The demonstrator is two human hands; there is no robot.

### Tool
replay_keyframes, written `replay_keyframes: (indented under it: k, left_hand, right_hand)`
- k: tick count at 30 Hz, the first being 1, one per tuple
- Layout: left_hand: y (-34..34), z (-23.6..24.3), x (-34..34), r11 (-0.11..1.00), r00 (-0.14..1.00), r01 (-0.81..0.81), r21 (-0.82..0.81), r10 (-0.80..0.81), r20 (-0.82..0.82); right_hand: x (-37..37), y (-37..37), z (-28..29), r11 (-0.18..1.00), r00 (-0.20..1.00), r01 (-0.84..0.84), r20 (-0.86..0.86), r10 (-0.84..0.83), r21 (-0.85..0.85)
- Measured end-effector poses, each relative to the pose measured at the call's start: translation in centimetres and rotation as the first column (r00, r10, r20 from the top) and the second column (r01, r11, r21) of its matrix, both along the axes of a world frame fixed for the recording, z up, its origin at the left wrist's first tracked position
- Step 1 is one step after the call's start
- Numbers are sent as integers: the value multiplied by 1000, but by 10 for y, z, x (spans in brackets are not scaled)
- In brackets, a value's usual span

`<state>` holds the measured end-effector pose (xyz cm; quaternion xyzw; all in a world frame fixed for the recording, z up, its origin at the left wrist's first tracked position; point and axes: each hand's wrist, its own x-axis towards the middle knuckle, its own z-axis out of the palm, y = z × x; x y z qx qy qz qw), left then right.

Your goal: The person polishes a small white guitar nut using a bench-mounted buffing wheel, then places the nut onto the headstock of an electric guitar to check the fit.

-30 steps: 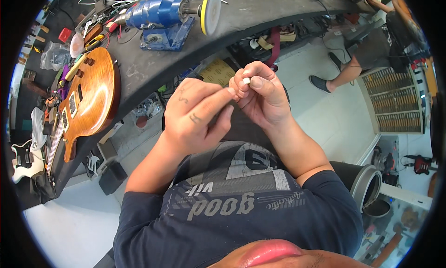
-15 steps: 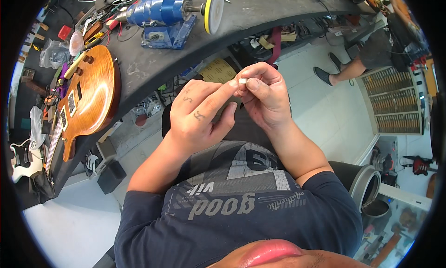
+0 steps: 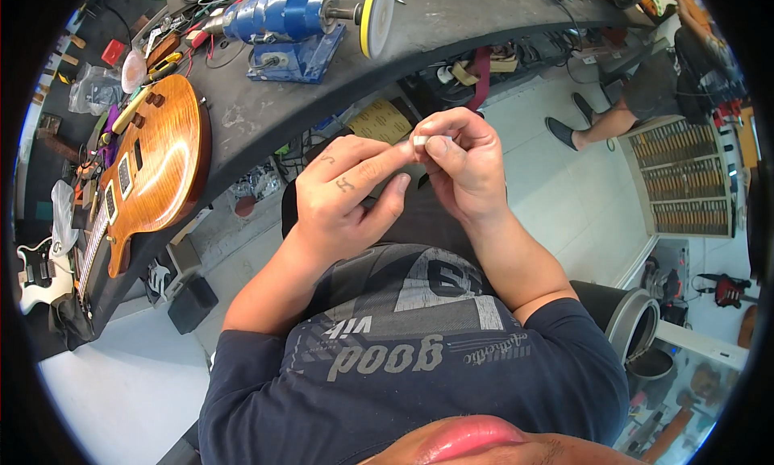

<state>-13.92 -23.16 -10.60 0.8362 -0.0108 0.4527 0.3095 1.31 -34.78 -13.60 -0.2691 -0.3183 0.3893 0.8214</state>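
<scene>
My right hand [image 3: 463,167] pinches a small white piece [image 3: 420,140] between thumb and fingertips, in front of my body. My left hand [image 3: 347,191] is beside it, index fingertip reaching against the piece, thumb apart and lower. The tips of some left fingers are hidden. On the workbench [image 3: 226,110] at upper left lies an amber wood electric guitar [image 3: 165,167]. Behind my hands stands a blue bench motor [image 3: 274,18] with a yellow-edged disc [image 3: 375,18].
Another person's leg [image 3: 601,126] and dark shoes show at upper right, near a rack of slotted compartments [image 3: 681,175]. A black cylindrical container [image 3: 613,320] is beside my right arm. Tools, cables and plastic bags [image 3: 93,90] crowd the bench's left end. A white guitar [image 3: 40,280] sits at far left.
My left index finger has moved right onto the white piece, and the piece has shifted slightly left and levelled in my right fingers.
</scene>
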Motion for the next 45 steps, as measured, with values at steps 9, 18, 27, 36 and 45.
replay_keyframes:
  k: [9, 18, 27, 36, 45]
  left_hand:
    - [111, -40, -9, 946, 931, -232, 226, 284, -231]
    - [122, -47, -5, 933, 906, -318, 166, 351, -237]
    - [122, -49, -4, 925, 899, -317, 210, 364, -242]
    - [120, -49, -4, 920, 893, -321, 226, 374, -252]
    - [120, -49, -4, 917, 890, -326, 229, 379, -252]
  right_hand:
    - [79, 77, 5, 771, 578, 630, 717, -389, -90]
    - [90, 117, 14, 786, 562, 618, 700, -439, -3]
    - [77, 119, 17, 741, 458, 668, 747, -482, 68]
    - [79, 119, 16, 739, 419, 666, 766, -488, 106]
    - [79, 119, 19, 771, 527, 637, 730, -436, 0]
